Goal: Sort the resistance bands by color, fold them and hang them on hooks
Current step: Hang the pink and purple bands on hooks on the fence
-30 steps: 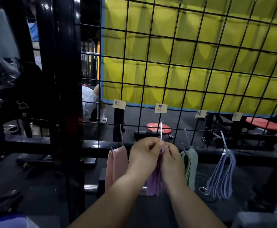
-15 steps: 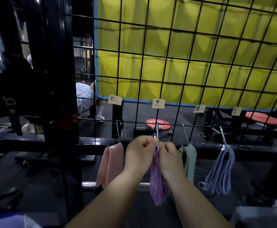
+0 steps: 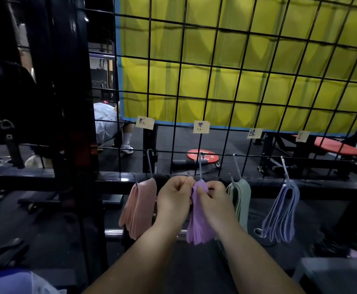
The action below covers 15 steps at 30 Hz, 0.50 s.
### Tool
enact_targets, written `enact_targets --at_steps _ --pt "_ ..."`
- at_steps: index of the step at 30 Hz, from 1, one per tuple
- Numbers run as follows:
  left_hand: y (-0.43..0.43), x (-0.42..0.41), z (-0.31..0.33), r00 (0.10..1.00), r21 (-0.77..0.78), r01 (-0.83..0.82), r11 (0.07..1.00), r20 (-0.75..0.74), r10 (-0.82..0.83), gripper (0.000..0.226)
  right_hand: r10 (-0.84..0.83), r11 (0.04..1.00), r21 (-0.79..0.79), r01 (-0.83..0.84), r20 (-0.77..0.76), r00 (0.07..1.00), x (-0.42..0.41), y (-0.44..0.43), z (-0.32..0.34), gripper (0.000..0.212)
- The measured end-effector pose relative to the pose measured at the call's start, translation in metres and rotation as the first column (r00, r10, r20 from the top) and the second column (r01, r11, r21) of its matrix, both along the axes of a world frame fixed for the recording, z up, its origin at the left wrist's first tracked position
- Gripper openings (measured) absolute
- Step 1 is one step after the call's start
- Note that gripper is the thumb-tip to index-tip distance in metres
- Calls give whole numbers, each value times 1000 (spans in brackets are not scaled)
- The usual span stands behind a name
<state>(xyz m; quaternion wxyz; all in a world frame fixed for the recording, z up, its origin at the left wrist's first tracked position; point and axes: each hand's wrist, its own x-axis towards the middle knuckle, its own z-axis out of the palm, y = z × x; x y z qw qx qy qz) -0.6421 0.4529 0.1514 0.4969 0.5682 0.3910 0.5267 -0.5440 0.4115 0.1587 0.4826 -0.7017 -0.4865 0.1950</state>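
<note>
Left hand (image 3: 174, 200) and right hand (image 3: 213, 202) have parted slightly since the earlier frame, exposing the top fold of the purple bands (image 3: 198, 228). Both hands pinch that fold just below the second hook (image 3: 200, 168). Fingers hide the hook's lower end, so whether the bands are hooked cannot be told. Writing on each label (image 3: 201, 126) is illegible. Count on the grid (image 3: 212, 67): four hooks, four labels, four bundles. Left to right: pink bands (image 3: 139, 209), purple bands, green bands (image 3: 240, 200), lavender bands (image 3: 281, 217). The purple bands are flat, folded and layered.
</note>
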Motion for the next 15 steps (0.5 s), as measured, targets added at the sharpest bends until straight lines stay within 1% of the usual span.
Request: enact_targets --at_steps 4,8,13,15 --pt "-1 1 2 999 5 -34 999 3 34 24 4 1000 -22 -4 7 1000 2 0 -2 21" --pt "1 2 -1 998 15 -66 998 13 66 19 6 997 -80 -1 60 998 4 -1 -4 25" --pt "-1 6 -7 992 51 -112 992 71 109 14 6 997 -83 -1 58 998 3 -2 -6 27" --pt "-2 7 -7 988 75 -142 987 68 137 13 12 996 -87 -7 56 998 3 -2 -10 28"
